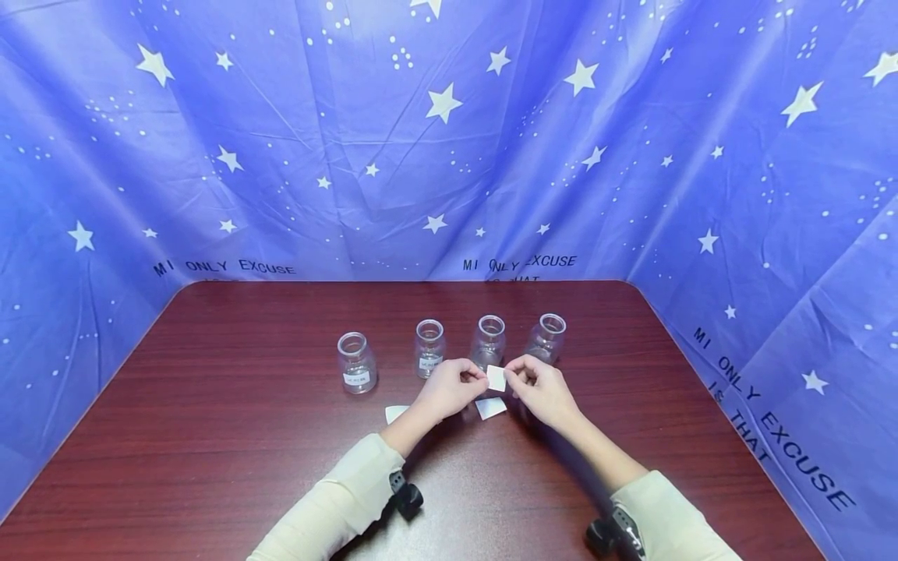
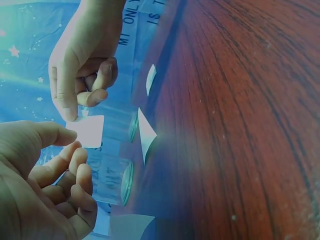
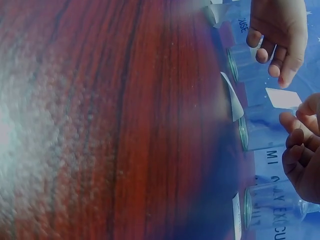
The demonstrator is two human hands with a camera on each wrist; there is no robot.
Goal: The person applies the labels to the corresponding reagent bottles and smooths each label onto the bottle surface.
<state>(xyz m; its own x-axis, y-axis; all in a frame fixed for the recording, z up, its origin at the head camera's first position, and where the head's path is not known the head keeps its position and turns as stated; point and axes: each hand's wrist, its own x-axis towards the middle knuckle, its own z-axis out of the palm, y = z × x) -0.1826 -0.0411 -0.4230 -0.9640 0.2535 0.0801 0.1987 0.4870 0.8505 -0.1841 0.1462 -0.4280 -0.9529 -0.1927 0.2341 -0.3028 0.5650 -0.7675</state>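
A small white label [image 1: 496, 379] is held up between both hands, in front of the glass jar [image 1: 490, 336] third from the left. My left hand [image 1: 454, 387] pinches its left edge with thumb and forefinger. From the other side, the right hand [image 1: 546, 392] pinches the label's right edge. In the left wrist view the label [image 2: 89, 132] looks blank. Below it on the table lies a curled white paper piece [image 1: 491, 407]. Another white piece [image 1: 396, 414] is partly hidden by my left forearm. Beyond the right hand, a third piece [image 2: 151, 80] shows in the left wrist view.
Two jars at the left, the leftmost jar [image 1: 356, 363] and its neighbour [image 1: 429, 348], bear printed white labels. The rightmost jar [image 1: 547, 336] stands behind the right hand. A blue starred curtain [image 1: 393, 140] surrounds the dark red wooden table [image 1: 231, 405].
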